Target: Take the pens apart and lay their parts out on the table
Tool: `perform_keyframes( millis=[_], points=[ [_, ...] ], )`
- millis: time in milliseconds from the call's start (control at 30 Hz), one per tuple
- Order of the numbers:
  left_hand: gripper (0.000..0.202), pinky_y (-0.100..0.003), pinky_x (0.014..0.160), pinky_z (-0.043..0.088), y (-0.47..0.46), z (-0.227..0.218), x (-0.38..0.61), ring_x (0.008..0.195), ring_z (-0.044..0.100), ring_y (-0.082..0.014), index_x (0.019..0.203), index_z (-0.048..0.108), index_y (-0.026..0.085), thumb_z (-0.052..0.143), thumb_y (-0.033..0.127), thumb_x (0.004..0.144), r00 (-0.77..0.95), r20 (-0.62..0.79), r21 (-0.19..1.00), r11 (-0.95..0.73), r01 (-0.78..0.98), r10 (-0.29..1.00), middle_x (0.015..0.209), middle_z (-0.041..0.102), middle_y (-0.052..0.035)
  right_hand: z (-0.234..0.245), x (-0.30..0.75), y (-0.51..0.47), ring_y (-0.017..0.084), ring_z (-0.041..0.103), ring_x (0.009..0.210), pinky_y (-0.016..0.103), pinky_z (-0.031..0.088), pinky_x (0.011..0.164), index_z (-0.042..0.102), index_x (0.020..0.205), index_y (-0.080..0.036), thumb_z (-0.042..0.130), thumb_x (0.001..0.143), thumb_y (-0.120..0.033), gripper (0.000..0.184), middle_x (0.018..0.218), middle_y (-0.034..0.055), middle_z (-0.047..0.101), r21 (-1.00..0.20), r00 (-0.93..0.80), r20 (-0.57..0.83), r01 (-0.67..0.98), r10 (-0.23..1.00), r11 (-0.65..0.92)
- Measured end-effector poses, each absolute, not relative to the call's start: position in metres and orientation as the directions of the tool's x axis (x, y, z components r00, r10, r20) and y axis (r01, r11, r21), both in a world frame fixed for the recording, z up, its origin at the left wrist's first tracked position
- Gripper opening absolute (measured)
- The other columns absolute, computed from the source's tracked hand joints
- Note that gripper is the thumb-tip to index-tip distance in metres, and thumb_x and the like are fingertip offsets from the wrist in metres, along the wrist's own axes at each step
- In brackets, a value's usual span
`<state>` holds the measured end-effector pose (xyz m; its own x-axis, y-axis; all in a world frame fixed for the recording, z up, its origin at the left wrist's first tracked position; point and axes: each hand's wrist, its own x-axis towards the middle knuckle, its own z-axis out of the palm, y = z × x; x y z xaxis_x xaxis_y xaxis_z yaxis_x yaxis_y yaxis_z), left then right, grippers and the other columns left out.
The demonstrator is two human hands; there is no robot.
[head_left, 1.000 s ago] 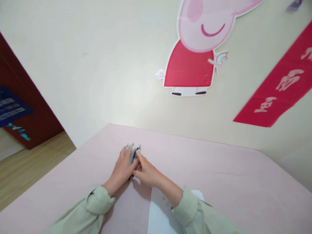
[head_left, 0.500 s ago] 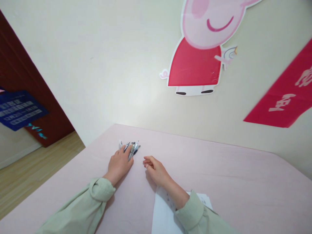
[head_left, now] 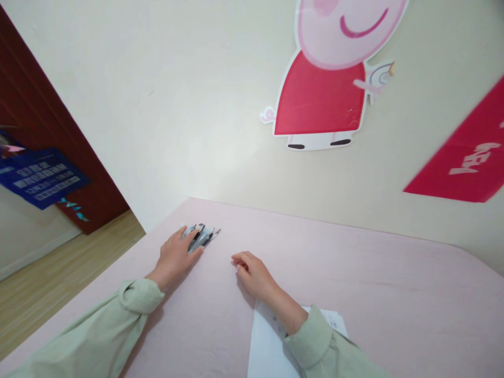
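My left hand [head_left: 175, 254] rests at the far left of the table with fingers spread. It lies over the near side of a loose bunch of pens [head_left: 205, 239], some clear-barrelled with dark parts. Index finger and thumb touch the bunch, and the other fingertips reach its left edge; part of the bunch is hidden under the hand. To the right, apart from the pens, my right hand [head_left: 254, 273] lies on its side, fingers loosely curled in and nothing visible in them. Beneath my right forearm are white printed sheets of paper [head_left: 268, 346].
A pink cloth covers the table [head_left: 374, 294], which meets a pale wall [head_left: 220, 131]. On the wall are a cartoon pig cutout [head_left: 321, 100] and a red banner [head_left: 464, 163]. Left of the table are a wooden floor [head_left: 74, 262] and a dark red door [head_left: 43, 100].
My left hand has shifted left and its fingers have spread wider. The pens have moved slightly left and fan out more. My right hand stays in place; the view has turned slightly.
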<state>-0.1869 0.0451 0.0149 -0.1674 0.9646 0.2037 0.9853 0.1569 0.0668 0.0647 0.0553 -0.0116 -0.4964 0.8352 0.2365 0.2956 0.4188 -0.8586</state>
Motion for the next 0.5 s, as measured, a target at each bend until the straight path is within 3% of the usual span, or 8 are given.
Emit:
perform_keyframes(
  millis=[167,333,500],
  points=[
    [0.059,-0.045,0.104,0.039,0.041,0.013,-0.179,0.132,0.042,-0.0316,0.138,0.044,0.016,0.050,0.042,0.086,-0.152,0.208,0.077,0.138,0.987,0.966,0.146,0.043,-0.0175,-0.009,0.066,0.056,0.015,0.062,0.087,0.028,0.047,0.081,0.063,0.101,-0.017,0.044,0.074,0.003,0.038,0.097,0.0058,0.067,-0.863,-0.504,0.227,0.293,0.833,0.412],
    [0.061,-0.048,0.104,0.039,0.038,0.014,-0.177,0.132,0.042,-0.0329,0.139,0.043,0.016,0.050,0.044,0.085,-0.171,0.226,0.114,0.148,0.982,0.959,0.146,0.042,-0.0173,-0.010,0.065,0.055,0.015,0.062,0.086,0.028,0.046,0.081,0.063,0.099,-0.017,0.045,0.073,0.003,0.038,0.095,0.0051,0.066,-0.855,-0.509,0.243,0.289,0.826,0.430],
    [0.057,-0.043,0.104,0.039,0.034,0.013,-0.185,0.129,0.044,-0.0299,0.135,0.045,0.015,0.046,0.046,0.087,-0.162,0.266,0.193,0.112,0.975,0.950,0.143,0.044,-0.0158,-0.007,0.066,0.055,0.015,0.061,0.086,0.029,0.046,0.081,0.063,0.098,-0.018,0.045,0.073,0.002,0.037,0.095,0.0046,0.067,-0.859,-0.511,0.238,0.287,0.826,0.425]
  ],
)
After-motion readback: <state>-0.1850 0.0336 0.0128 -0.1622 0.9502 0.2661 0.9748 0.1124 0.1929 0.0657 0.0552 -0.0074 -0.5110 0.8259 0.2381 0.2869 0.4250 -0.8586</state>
